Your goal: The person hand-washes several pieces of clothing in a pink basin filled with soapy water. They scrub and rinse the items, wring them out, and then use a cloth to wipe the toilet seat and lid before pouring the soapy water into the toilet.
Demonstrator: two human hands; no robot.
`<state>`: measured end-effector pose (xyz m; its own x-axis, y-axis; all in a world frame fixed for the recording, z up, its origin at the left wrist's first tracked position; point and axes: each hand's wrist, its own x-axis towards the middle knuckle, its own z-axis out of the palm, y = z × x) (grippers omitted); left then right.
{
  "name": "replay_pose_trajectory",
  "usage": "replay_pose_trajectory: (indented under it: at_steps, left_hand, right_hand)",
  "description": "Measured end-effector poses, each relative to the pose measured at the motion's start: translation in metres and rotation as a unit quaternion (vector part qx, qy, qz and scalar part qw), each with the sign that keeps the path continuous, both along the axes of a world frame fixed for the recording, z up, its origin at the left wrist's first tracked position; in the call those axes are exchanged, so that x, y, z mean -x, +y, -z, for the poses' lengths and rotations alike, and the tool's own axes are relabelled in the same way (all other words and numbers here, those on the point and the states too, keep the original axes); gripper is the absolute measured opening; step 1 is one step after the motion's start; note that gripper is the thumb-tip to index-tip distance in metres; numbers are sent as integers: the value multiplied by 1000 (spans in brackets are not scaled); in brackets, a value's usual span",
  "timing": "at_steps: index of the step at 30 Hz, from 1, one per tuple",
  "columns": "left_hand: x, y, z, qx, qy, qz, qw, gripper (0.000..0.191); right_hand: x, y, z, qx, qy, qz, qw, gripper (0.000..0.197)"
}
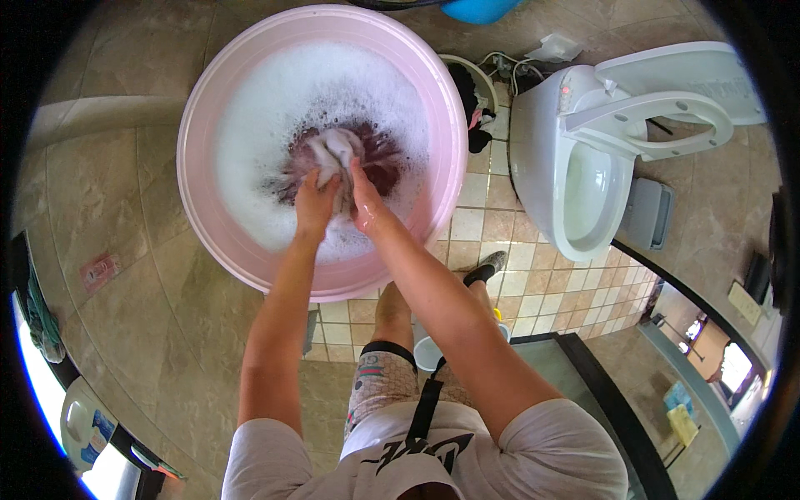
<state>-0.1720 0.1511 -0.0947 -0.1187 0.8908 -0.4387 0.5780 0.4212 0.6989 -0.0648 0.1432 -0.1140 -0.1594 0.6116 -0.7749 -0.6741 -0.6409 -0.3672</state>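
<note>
A large round pink plastic tub (pixel 451 144) stands before me, holding water topped with white suds (pixel 262 125). Near its middle, a wet light-coloured cloth (pixel 337 145) lies bunched at the surface, with dark reddish water or cloth around it; I cannot tell which. My left hand (pixel 315 203) is closed on the cloth's near left side, fingers curled into it. Against its right side rests my right hand (pixel 369 199), wet, with fingers extended and fairly straight. The fingertips of both hands face each other across the cloth. Whatever lies under the suds is hidden.
Right of the tub stands a small bin (pixel 490 84) with dark cloths, then a white toilet (pixel 537 144) with lid raised. A grey bin (pixel 650 212) is beyond it. Tiled floor (pixel 469 225) runs below; a white bucket (pixel 428 354) is near my legs. A blue basin (pixel 481 9) sits at the top.
</note>
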Motion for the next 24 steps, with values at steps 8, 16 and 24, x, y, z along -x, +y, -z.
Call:
replay_pose_trajectory:
  at_steps: [8,16,24]
  left_hand:
    - [-77,-30,-118,-72,107,143,981,34]
    - [14,40,-41,-139,311,18,940,35]
    - [63,9,10,-183,310,97,928,72]
  right_hand:
    - [16,2,75,-262,117,52,957,34]
    - [13,-17,-40,-84,-70,23,994,31]
    - [-46,-4,6,-157,-625,-225,731,58]
